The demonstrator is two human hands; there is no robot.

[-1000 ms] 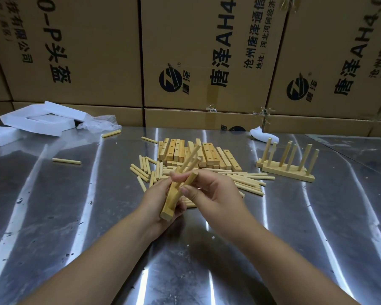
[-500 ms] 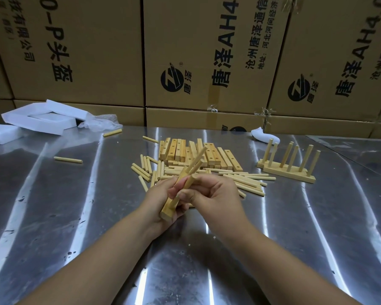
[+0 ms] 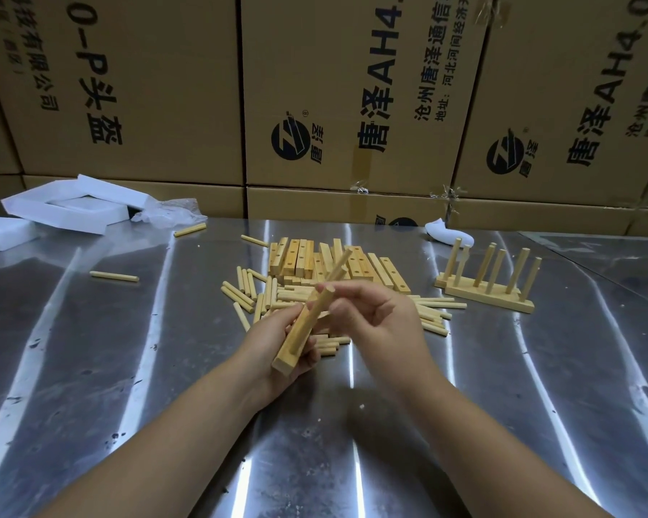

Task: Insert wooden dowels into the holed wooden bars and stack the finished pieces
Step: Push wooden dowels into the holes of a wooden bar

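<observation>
A holed wooden bar (image 3: 290, 354) is gripped in the left hand (image 3: 272, 340), just in front of the dowel pile (image 3: 251, 289) on the table (image 3: 128, 368); a dowel (image 3: 319, 305) set in it is pinched by the right hand (image 3: 382, 323). Cardboard boxes (image 3: 333, 87) behind the pile are shut.

Both bare forearms reach in from the lower edge and converge toward the middle; the left hand (image 3: 274, 345) is turned palm up, its fingers (image 3: 309, 355) curled round the lower part of a tilted wooden bar (image 3: 287, 362); the right hand (image 3: 382, 319) sits just beside it, thumb and forefinger pinching the top of a dowel (image 3: 317, 312); its other fingers curl loosely.
</observation>
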